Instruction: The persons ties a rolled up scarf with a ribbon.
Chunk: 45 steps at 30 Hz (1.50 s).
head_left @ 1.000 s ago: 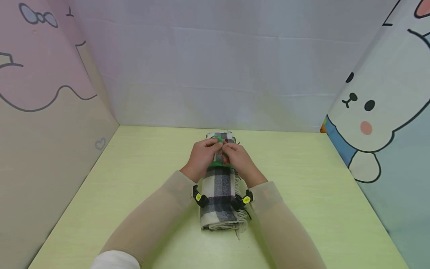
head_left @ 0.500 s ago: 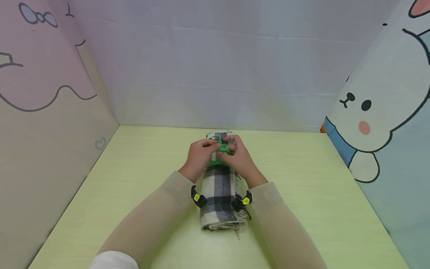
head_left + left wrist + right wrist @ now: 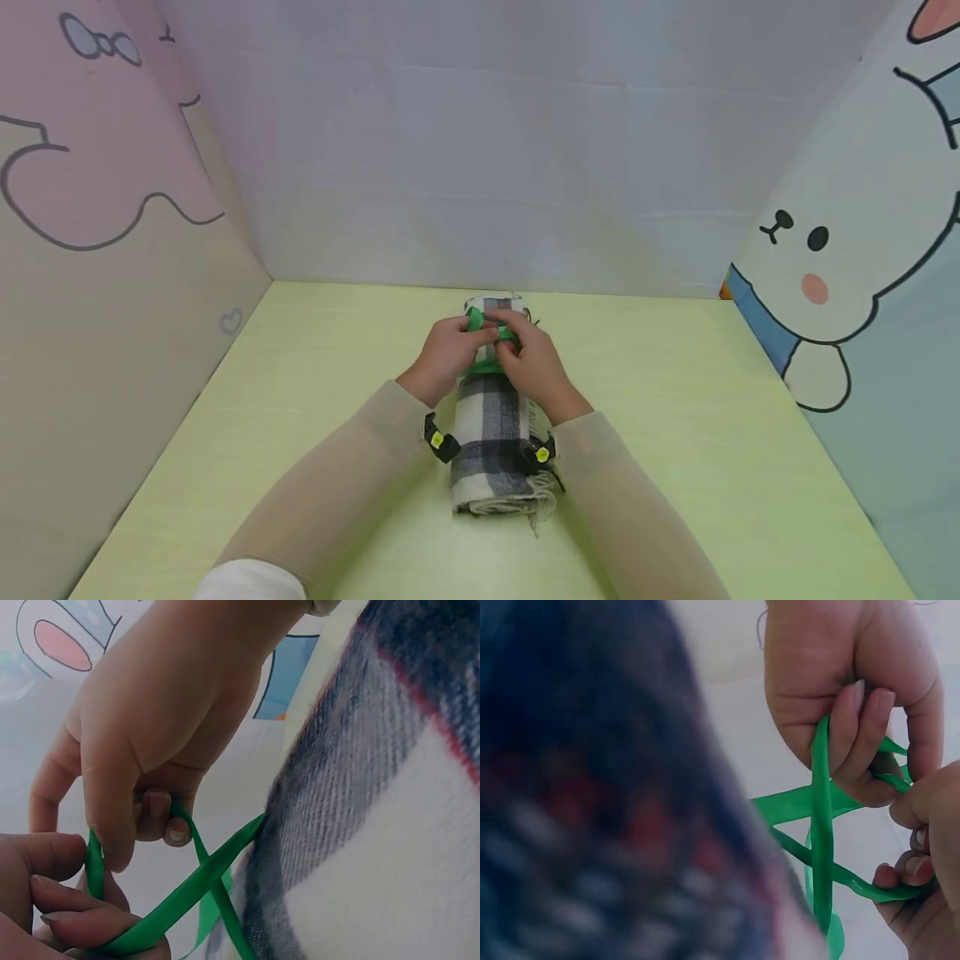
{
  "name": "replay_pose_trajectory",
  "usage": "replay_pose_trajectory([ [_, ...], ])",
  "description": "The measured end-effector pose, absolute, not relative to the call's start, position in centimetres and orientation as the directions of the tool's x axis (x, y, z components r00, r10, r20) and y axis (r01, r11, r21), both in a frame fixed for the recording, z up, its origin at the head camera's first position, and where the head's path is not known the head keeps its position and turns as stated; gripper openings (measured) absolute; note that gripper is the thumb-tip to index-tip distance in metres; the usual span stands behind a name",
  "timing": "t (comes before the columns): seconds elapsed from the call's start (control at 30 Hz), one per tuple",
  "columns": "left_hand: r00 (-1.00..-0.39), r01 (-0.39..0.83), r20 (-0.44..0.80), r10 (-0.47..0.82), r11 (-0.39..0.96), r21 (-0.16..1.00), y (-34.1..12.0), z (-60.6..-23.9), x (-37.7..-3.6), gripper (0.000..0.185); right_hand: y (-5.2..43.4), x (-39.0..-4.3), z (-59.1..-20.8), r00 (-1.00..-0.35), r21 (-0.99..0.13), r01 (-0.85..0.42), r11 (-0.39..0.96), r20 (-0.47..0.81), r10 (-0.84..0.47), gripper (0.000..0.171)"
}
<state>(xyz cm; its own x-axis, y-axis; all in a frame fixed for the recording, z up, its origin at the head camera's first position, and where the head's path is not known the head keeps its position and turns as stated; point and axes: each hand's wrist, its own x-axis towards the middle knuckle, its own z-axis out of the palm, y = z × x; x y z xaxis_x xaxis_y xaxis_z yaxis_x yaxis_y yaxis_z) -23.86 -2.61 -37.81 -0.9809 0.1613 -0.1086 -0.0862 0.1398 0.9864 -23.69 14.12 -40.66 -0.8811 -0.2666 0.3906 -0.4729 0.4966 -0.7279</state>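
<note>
Since half second ago: both hands drawn closer together over far end of rolled plaid scarf (image 3: 491,417); green ribbon (image 3: 487,333) bunched tighter between them. Scarf lies mid-table (image 3: 300,433), lengthwise near-to-far; open table left and right, walls (cartoon-printed) beyond. Left hand (image 3: 448,354) grip: fingers curled, pinching ribbon. Right hand (image 3: 534,362) grip: fingers curled round ribbon strand. Forearms converge from near edge.

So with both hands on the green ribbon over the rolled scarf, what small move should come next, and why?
Probably draw the two ends apart to snug the knot: the left hand and right hand both pinch the green ribbon, whose strands cross in a slack loop above the rolled scarf.
</note>
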Motion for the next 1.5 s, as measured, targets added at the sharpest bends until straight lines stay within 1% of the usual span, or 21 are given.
replay_pose_trajectory([
  [0.13,-0.968,-0.086,-0.136,0.209,0.231,0.969,-2.8,-37.5,-24.0,0.021,14.3,-23.9,-40.6,-0.829,-0.623,-0.559,0.547,0.416,-0.373,0.057],
  [0.2,-0.957,-0.085,-0.160,0.241,0.296,0.951,-2.9,-37.4,-24.1,0.023,14.4,-23.9,-40.5,-0.801,-0.568,-0.599,0.564,0.422,-0.425,0.060],
  [0.23,-0.949,-0.086,-0.177,0.259,0.325,0.942,-3.0,-37.4,-24.2,0.024,14.4,-24.0,-40.5,-0.791,-0.546,-0.611,0.573,0.421,-0.443,0.060],
  [0.3,-0.935,-0.081,-0.199,0.294,0.370,0.926,-3.1,-37.3,-24.3,0.026,14.5,-24.0,-40.4,-0.779,-0.515,-0.627,0.584,0.420,-0.466,0.054],
  [0.4,-0.918,-0.068,-0.214,0.333,0.400,0.914,-3.1,-37.2,-24.3,0.023,14.5,-24.0,-40.6,-0.786,-0.502,-0.618,0.604,0.417,-0.458,0.044],
  [0.53,-0.922,-0.042,-0.193,0.337,0.407,0.913,-3.0,-36.8,-24.0,0.026,14.3,-24.0,-41.0,-0.821,-0.547,-0.568,0.615,0.429,-0.377,0.034],
  [0.63,-0.935,-0.035,-0.172,0.309,0.402,0.915,-2.8,-36.6,-23.7,0.023,14.2,-23.9,-41.2,-0.844,-0.594,-0.530,0.606,0.437,-0.310,0.027],
  [0.8,-0.960,-0.048,-0.148,0.236,0.386,0.921,-2.5,-36.2,-23.2,0.029,14.2,-24.1,-41.2,-0.888,-0.651,-0.456,0.606,0.382,-0.257,0.019],
  [0.9,-0.974,-0.038,-0.119,0.194,0.375,0.926,-2.5,-36.2,-23.1,0.033,14.2,-24.2,-41.2,-0.910,-0.668,-0.411,0.620,0.335,-0.243,0.017],
  [1.0,-0.984,-0.011,-0.074,0.165,0.355,0.935,-2.4,-36.3,-23.0,0.036,14.2,-24.3,-41.2,-0.916,-0.666,-0.399,0.631,0.315,-0.248,0.015],
  [1.13,-0.988,0.056,0.010,0.151,0.306,0.950,-2.3,-36.7,-22.7,0.036,14.2,-24.2,-41.4,-0.920,-0.701,-0.391,0.596,0.287,-0.267,0.013],
  [1.27,-0.986,0.112,0.075,0.147,0.259,0.959,-2.3,-37.1,-22.5,0.035,14.1,-24.2,-41.4,-0.933,-0.769,-0.351,0.533,0.242,-0.265,0.023],
  [1.37,-0.984,0.119,0.085,0.155,0.226,0.967,-2.3,-37.4,-22.4,0.036,14.1,-24.1,-41.4,-0.945,-0.806,-0.316,0.501,0.220,-0.242,0.026],
  [1.43,-0.983,0.122,0.088,0.158,0.218,0.968,-2.3,-37.6,-22.3,0.036,14.1,-24.0,-41.4,-0.953,-0.827,-0.291,0.482,0.207,-0.220,0.021],
  [1.5,-0.983,0.124,0.090,0.158,0.220,0.968,-2.3,-37.8,-22.3,0.037,14.1,-23.8,-41.5,-0.957,-0.841,-0.277,0.465,0.202,-0.207,0.011],
])
